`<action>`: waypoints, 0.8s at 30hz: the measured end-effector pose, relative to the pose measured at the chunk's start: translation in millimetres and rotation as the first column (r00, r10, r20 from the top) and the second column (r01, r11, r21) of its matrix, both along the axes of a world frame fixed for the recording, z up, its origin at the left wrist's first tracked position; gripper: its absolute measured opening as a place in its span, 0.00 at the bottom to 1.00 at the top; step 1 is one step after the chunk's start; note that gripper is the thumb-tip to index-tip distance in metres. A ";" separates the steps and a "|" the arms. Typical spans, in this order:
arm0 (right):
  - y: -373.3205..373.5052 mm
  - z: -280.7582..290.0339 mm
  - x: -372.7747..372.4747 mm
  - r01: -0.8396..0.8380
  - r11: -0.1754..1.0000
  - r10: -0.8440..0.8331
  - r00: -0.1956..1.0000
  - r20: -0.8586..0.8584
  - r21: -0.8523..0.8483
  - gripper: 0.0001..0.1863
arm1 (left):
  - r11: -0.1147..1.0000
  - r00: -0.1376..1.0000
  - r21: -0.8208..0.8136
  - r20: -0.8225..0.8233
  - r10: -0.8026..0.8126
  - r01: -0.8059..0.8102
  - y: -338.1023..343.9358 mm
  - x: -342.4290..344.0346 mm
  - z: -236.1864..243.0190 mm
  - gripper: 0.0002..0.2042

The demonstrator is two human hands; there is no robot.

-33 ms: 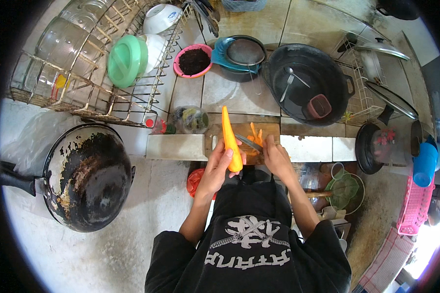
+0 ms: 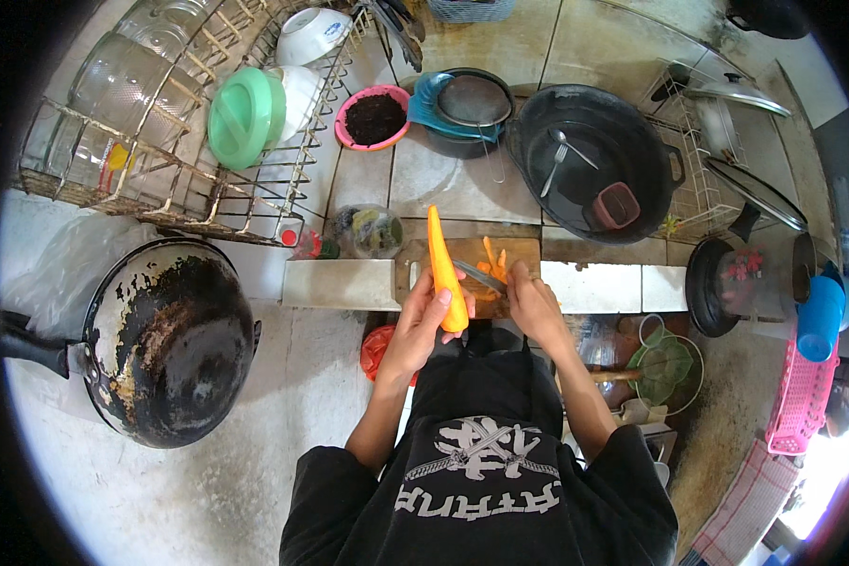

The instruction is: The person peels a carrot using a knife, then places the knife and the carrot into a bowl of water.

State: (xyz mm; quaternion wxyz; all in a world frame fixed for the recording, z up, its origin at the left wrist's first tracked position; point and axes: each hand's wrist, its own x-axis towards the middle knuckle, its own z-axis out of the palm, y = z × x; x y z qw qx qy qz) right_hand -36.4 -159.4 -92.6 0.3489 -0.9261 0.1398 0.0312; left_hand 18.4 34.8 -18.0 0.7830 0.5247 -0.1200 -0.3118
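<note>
Behind the carrot (image 2: 443, 269), a black basin (image 2: 632, 151) holds cutlery (image 2: 558, 158)

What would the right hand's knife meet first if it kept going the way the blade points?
The carrot. The right hand holds a knife whose blade points left toward the carrot that the left hand holds up over the cutting board. The tip looks at or near it; depth is unclear.

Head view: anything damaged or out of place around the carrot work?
The wok at lower left looks damaged: its dark coating is flaked and patchy, with pale bare spots near the rim. The carrot in the left hand and the knife in the right hand look normal.
</note>
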 end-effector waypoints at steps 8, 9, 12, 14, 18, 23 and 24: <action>-0.2 4.0 -0.4 -0.069 0.994 0.068 0.997 -0.021 -0.087 0.12 | 0.999 0.999 -0.001 0.017 0.033 -0.033 2.7 3.8 -4.4 0.16; 0.0 4.6 0.2 -0.055 0.996 0.053 0.998 -0.036 -0.067 0.12 | 0.999 0.999 -0.017 -0.005 0.039 -0.039 3.3 4.6 -4.4 0.15; -1.8 -0.4 -0.5 -0.030 0.998 0.028 0.999 -0.040 -0.051 0.13 | 0.998 0.998 -0.036 -0.040 0.054 -0.056 2.2 6.7 -5.3 0.15; -3.3 -5.6 -1.7 -0.037 0.998 0.036 0.999 -0.021 -0.051 0.14 | 0.998 0.997 -0.030 -0.043 0.060 -0.062 1.9 7.3 -5.7 0.15; -5.5 -18.5 -1.2 -0.041 0.998 0.041 0.999 -0.008 -0.040 0.16 | 0.998 0.997 -0.002 -0.032 0.068 -0.068 1.9 8.2 -7.4 0.15; -2.4 -22.0 3.0 0.012 0.999 -0.010 0.998 -0.056 0.034 0.08 | 0.994 0.994 0.041 -0.027 0.102 -0.101 3.0 9.3 -8.4 0.15; -2.2 -24.1 2.9 0.009 0.999 -0.007 0.999 -0.039 0.043 0.08 | 0.992 0.993 0.061 -0.016 0.115 -0.114 1.8 8.7 -8.9 0.15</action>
